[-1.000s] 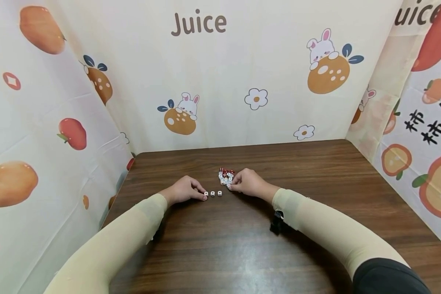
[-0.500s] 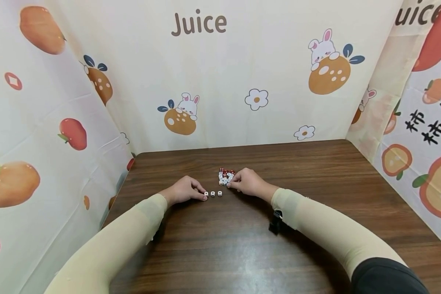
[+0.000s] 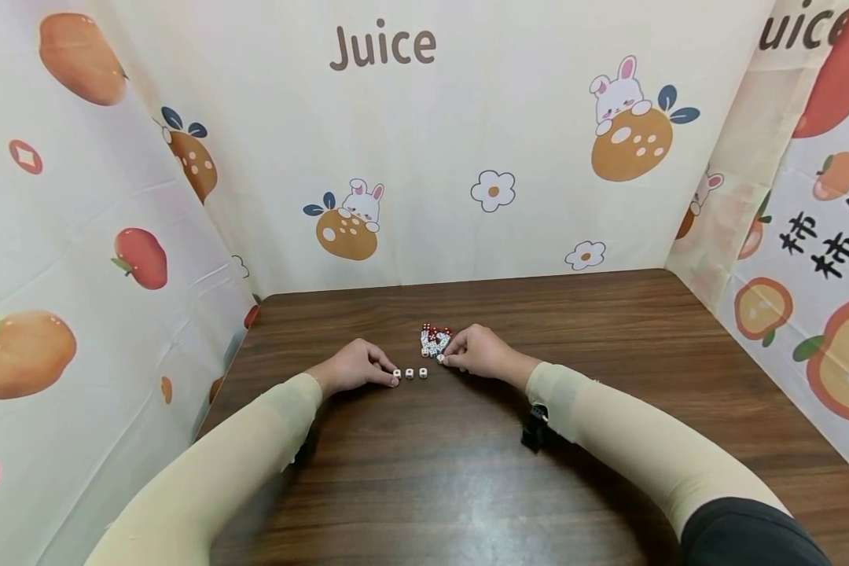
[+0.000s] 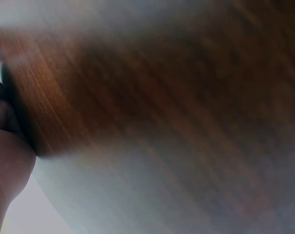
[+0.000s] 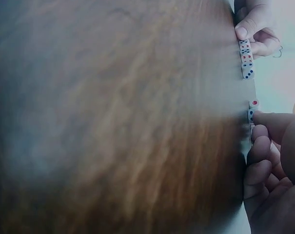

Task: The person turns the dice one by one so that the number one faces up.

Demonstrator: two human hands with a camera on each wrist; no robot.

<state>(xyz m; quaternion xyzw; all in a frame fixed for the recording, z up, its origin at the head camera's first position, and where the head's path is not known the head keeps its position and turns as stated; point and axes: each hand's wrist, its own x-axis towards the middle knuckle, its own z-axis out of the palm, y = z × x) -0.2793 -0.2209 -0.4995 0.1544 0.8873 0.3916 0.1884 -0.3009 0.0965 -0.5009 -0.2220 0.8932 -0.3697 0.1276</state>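
Note:
On the table, my left hand (image 3: 357, 365) pinches the leftmost white die (image 3: 397, 374) between thumb and forefinger. Two more white dice, a middle one (image 3: 409, 373) and a right one (image 3: 423, 373), stand in a row beside it. My right hand (image 3: 483, 351) holds a white die (image 3: 440, 358) at its fingertips, at the near edge of a pile of white dice (image 3: 426, 343) and red dice (image 3: 435, 333). In the right wrist view, the right thumb presses a die (image 5: 251, 115). The left wrist view shows only part of the left hand (image 4: 8, 146), without dice.
The brown wooden table (image 3: 424, 487) reaches back to a printed curtain (image 3: 424, 141), with more curtain on both sides. A black device (image 3: 534, 428) hangs under the right wrist.
My right fingers shifted slightly back over the pile, then a little toward me, with a white die now showing at their tips. The left hand and the row of dice stayed put.

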